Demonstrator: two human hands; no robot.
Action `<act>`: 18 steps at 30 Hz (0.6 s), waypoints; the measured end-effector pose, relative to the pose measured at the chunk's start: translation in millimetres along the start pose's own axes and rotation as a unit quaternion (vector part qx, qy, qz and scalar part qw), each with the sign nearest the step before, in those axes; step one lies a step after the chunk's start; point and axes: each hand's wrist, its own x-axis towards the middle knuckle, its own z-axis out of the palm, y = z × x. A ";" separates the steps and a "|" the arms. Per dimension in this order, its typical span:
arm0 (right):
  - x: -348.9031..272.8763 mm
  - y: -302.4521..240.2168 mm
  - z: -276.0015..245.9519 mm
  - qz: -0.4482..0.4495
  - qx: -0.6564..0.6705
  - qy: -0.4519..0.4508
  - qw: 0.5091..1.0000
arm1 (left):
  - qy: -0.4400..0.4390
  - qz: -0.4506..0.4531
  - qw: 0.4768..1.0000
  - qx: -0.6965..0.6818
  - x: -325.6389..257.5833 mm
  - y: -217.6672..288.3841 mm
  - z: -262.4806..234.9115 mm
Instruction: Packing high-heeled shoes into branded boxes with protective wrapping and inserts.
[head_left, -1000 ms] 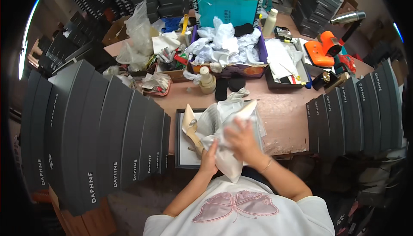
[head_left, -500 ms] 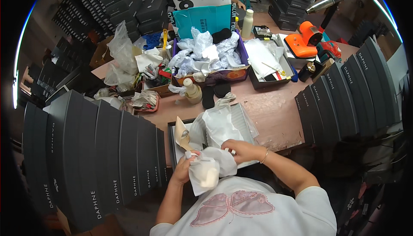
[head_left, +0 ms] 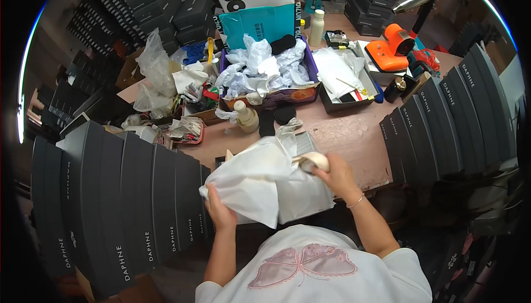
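Left grip (head_left: 221, 211) pinches thin, creased sheet (head_left: 251, 171); right grip (head_left: 338, 178) clasps curved cream shoe (head_left: 317, 161).

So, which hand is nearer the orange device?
Right. The right hand shows below-left of the orange device; the left hand, on white wrapping, is farther left and lower.

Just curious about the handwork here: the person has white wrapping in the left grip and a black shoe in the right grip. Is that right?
Not quite: the shoe is pale cream, not black, as the head view shows. So the person has white wrapping in the left grip and a pale cream shoe in the right grip.
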 end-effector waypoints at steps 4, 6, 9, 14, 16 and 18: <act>26.9 76.0 0.1 0.182 0.144 0.055 0.971 | -0.191 0.412 0.826 0.333 -42.3 -6.8 36.4; 33.7 80.4 -15.2 0.222 0.236 0.074 0.943 | -0.355 0.372 0.724 0.459 -36.3 -61.0 62.9; 37.2 65.1 -41.9 0.211 0.312 0.040 0.926 | -0.536 0.153 0.619 0.554 -25.1 -153.3 45.6; 32.4 27.7 -96.0 0.107 0.179 -0.200 0.957 | -0.318 -0.209 0.920 0.091 45.1 -66.9 33.0; 40.3 9.7 -93.2 0.031 0.112 -0.327 0.938 | -0.351 -0.195 0.910 0.101 44.7 -41.0 45.3; 51.5 -5.9 -66.2 -0.115 0.030 -0.365 0.924 | -0.418 -0.286 0.846 0.167 19.3 -42.8 61.7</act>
